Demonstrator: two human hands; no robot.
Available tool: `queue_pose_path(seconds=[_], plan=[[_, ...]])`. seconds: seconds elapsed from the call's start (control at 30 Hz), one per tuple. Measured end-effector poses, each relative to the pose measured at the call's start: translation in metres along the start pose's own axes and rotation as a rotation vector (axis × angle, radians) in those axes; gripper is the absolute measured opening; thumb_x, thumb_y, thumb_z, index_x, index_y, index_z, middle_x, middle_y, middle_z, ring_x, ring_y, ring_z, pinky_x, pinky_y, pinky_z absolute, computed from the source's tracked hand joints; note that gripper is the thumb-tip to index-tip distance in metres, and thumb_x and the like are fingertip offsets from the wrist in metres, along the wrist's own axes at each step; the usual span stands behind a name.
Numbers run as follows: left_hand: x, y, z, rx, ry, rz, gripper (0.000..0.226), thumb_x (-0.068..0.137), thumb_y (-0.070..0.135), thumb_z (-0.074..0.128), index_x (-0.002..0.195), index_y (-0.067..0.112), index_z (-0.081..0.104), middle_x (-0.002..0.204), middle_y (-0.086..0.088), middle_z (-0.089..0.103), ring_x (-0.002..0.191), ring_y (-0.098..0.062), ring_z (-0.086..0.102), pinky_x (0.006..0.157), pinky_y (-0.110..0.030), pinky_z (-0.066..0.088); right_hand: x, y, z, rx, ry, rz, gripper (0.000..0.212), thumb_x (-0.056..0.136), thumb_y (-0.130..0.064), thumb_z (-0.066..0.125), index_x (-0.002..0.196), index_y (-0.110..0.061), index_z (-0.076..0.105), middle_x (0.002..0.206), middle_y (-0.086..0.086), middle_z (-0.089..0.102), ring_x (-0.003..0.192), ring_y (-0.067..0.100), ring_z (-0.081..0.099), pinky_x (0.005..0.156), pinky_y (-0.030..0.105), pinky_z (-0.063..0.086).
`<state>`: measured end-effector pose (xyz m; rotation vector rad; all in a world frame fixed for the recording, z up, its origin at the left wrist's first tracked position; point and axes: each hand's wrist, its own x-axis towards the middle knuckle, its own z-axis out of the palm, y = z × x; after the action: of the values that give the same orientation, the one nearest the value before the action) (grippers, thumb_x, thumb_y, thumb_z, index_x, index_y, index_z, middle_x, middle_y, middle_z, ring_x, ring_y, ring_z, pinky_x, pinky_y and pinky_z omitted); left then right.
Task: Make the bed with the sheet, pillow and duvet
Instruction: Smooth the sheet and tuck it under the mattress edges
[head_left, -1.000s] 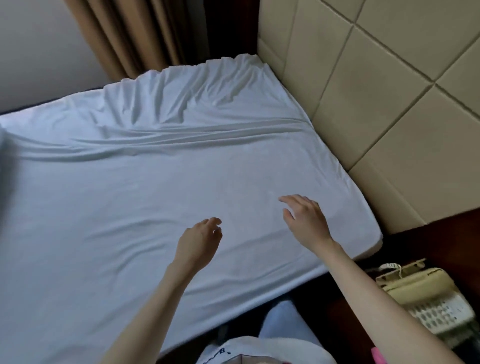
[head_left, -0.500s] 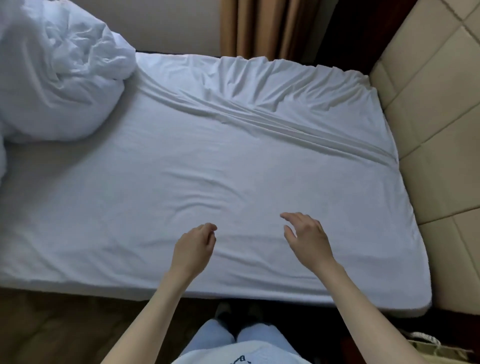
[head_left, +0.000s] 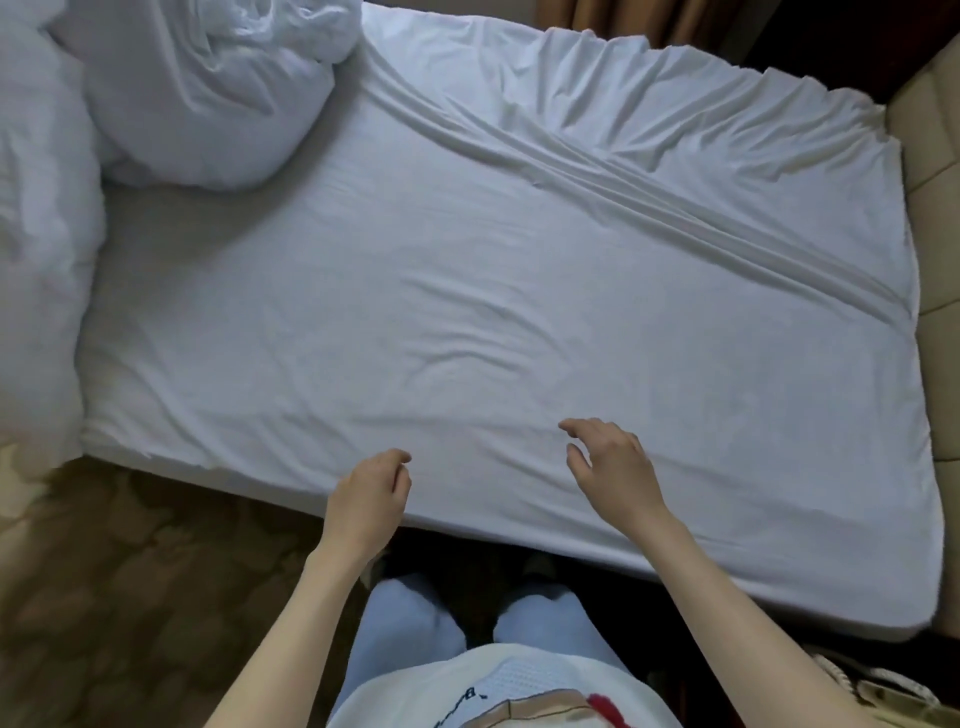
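Sheet (head_left: 467, 291) covers the whole mattress, creased toward the far right corner. Duvet (head_left: 208, 88) lies bunched at the far left end. My right hand (head_left: 610, 470) hovers over the near edge, fingers loosely spread; my left hand (head_left: 366, 501) hangs beside it, loosely curled, holding nothing.

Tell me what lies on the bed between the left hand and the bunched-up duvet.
Only bare sheet, lightly creased, lies between the left hand and the duvet; nothing rests on it. The head view shows this.
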<state>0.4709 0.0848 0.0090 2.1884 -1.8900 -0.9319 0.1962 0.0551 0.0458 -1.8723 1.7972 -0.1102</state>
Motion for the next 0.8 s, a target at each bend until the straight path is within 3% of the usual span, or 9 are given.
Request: queue_pose_path(seconds=[0.43, 0.8], plan=[[0.030, -0.168, -0.168, 0.207, 0.011, 0.223, 0.037, 0.101, 0.029, 0.038, 0.136, 0.020, 0.048, 0.134, 0.002, 0.054, 0.116, -0.017, 0.053, 0.098, -0.035, 0.042, 0.025, -0.209, 0.065, -0.003, 0.172, 0.113, 0.034, 0.094, -0.016, 0.050, 0.128, -0.015, 0.056, 0.123, 0.001, 0.060, 0.108, 0.023, 0.053, 0.098, 0.032, 0.032], [0.116, -0.217, -0.262, 0.236, 0.097, 0.373, 0.036, 0.098, 0.028, 0.039, 0.128, 0.017, 0.055, 0.122, -0.001, 0.061, 0.108, -0.024, 0.056, 0.089, -0.039, 0.042, 0.113, -0.329, 0.079, 0.075, 0.347, 0.122, 0.034, 0.092, -0.013, 0.053, 0.126, -0.013, 0.058, 0.121, 0.003, 0.061, 0.110, 0.024, 0.053, 0.098, 0.035, 0.034]])
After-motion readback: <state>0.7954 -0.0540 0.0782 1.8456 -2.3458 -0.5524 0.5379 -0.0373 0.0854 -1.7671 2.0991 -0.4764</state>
